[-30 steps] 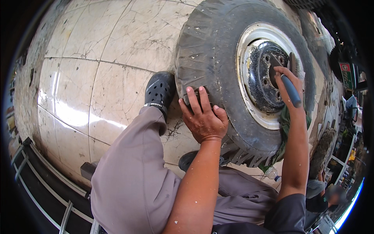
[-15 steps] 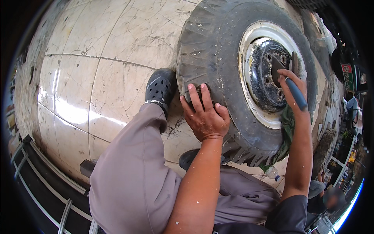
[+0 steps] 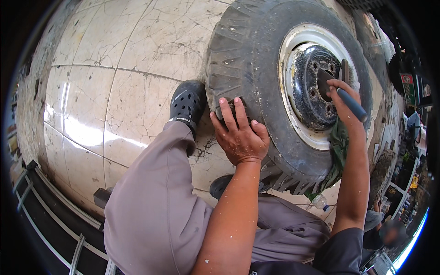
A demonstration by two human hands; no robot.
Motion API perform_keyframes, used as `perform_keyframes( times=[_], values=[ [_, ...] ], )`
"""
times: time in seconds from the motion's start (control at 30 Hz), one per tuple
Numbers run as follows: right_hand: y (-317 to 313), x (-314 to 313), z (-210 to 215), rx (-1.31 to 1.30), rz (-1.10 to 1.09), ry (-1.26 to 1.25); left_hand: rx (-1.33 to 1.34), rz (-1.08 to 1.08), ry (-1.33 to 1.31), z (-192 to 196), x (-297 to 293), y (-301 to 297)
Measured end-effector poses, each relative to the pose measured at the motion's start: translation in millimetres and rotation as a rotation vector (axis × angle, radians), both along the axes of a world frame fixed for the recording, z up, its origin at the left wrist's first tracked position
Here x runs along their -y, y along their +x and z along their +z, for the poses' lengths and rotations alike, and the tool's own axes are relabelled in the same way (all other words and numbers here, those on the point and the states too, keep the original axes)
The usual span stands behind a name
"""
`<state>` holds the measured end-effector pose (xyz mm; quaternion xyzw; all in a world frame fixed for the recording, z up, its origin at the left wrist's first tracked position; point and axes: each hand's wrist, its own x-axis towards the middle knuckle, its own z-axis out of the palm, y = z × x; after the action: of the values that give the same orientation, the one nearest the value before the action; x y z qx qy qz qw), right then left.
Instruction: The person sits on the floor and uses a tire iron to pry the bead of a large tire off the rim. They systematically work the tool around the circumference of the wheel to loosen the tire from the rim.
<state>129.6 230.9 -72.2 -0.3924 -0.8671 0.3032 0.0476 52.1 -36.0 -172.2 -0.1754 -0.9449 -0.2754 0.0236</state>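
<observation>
A large black tyre [image 3: 263, 87] on a whitish rim [image 3: 288, 73] stands in front of me. Its black hub disc [image 3: 305, 85] has bolt holes and chipped, speckled paint. My left hand [image 3: 241, 140] lies on the tread with the fingers stretched apart, holding nothing. In my right hand [image 3: 344, 103] is a scraper with a blue-grey handle [image 3: 353, 106]. Its flat dark blade [image 3: 324, 81] reaches over the hub's centre opening. Just beyond that hand, a brush [image 3: 345, 71] with pale bristles rests at the far side of the rim.
A green cloth [image 3: 338, 151] hangs at the tyre's lower right, near a clear plastic bottle [image 3: 320, 201]. My clog [image 3: 188, 103] stands on cracked floor tiles [image 3: 137, 96] left of the tyre. A metal-framed black rack [image 3: 50, 220] is at lower left; another person [image 3: 389, 233] is at far right.
The scraper has tilted slightly, its handle end shifting a little right, and its blade has moved slightly down and left over the hub. My left hand stays on the tread.
</observation>
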Motion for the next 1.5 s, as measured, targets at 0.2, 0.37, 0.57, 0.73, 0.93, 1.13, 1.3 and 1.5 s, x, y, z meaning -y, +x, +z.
perform_keyframes(
  times=[0.2,0.37,0.57,0.73,0.93,1.13,1.3,1.5],
  values=[
    [-9.5,-1.6,4.4,0.040,-0.145,-0.032,0.008,-0.003,-0.011,0.7,0.9,0.1],
    [-1.3,-15.7,-1.8,-0.069,-0.152,-0.108,0.008,-0.003,-0.002,0.7,1.0,-0.4],
    [-3.3,-14.1,-2.6,-0.100,-0.152,-0.049,0.000,-0.003,-0.001,1.4,0.9,-0.7],
    [0.1,-15.2,-9.0,-0.056,-0.056,-0.001,-0.006,-0.003,0.007,0.6,0.4,-1.0],
    [-3.1,-8.6,-5.2,-0.019,-0.056,0.023,-0.001,-0.006,0.002,0.7,0.9,0.0],
    [-2.7,-9.5,-4.8,-0.030,-0.032,0.031,0.000,-0.008,0.006,0.4,1.4,0.4],
    [-4.3,-9.6,-4.1,0.010,-0.003,0.047,0.004,-0.003,0.010,0.6,0.1,-0.5],
    [-3.6,-11.6,-5.5,-0.001,0.017,0.061,0.008,-0.006,-0.007,2.2,0.8,-0.4]
  ],
)
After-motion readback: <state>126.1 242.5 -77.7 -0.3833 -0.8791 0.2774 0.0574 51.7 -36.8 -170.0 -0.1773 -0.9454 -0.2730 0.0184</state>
